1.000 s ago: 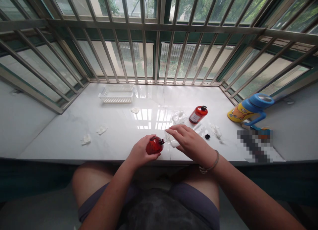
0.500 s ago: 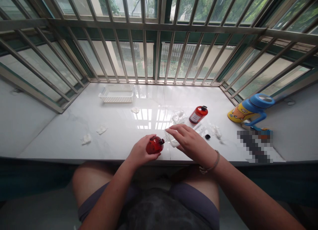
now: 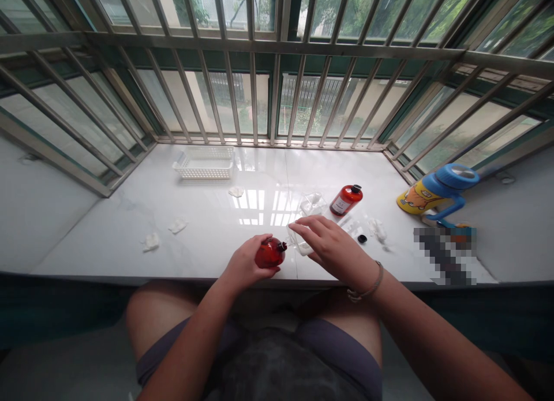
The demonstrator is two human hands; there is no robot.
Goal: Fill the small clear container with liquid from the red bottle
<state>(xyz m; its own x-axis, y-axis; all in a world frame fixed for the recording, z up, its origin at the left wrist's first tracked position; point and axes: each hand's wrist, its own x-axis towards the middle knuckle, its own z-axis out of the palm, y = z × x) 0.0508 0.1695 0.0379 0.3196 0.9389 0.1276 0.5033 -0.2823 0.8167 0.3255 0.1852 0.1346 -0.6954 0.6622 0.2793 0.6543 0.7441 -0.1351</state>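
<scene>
White marble sill [image 3: 130, 239] under a barred window holds everything. At its near edge the left hand [image 3: 244, 265] is wrapped around a tilted red bottle [image 3: 268, 254], neck pointing right and uncapped. Just right of the red bottle's mouth, the right hand [image 3: 333, 248] closes its fingers over a small clear container [image 3: 299, 243], mouth to mouth or nearly so.

Liquid could miss the narrow opening and run over the sill edge onto the lap if either hand wobbles; the fingers also hide the fill level, so overflow seems possible.

Further right of the red bottle lie a black cap [image 3: 362, 238], a second red bottle [image 3: 345, 200] and a blue-lidded yellow jug [image 3: 433, 196]. Far left sit crumpled tissues [image 3: 150, 243] and a white basket [image 3: 203, 162].
</scene>
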